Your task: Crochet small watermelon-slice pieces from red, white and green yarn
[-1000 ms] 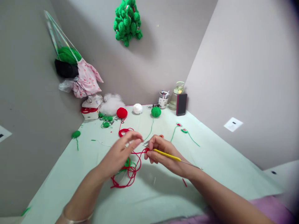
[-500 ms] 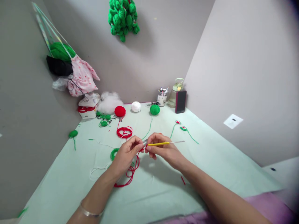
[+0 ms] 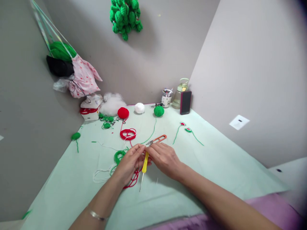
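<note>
Head view: yellow-handled hook [image 3: 145,163] slanting nearward

Above the desk [image 3: 216,166], the right hand [image 3: 165,159] is grasping its upper end; whether the left hand [image 3: 129,163] is holding anything, I cannot tell. A light, steady grip should be giving control. The long axis is leaning slightly left, metal shank [image 3: 141,182] pointing nearward.

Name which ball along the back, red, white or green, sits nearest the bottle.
The green ball, near the pen cup; the white ball and red ball sit farther left.
</note>
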`<action>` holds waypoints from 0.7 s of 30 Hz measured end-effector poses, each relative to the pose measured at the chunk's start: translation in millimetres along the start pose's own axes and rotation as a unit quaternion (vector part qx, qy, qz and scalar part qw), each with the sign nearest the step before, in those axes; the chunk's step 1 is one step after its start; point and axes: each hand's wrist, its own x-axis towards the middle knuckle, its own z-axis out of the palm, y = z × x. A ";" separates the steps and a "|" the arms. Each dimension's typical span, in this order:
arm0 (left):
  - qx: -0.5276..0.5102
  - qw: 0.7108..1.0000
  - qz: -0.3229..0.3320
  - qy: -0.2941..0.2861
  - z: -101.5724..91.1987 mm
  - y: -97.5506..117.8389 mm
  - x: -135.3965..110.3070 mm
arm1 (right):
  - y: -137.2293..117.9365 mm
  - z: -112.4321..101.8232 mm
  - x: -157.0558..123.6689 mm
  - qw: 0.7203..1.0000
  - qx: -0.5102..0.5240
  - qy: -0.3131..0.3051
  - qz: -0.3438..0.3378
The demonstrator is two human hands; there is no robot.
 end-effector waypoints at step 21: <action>0.035 0.998 -0.010 0.046 -16.6 -11.5 9.4 | 7.3 3.5 0.3 0.963 0.195 -0.028 0.186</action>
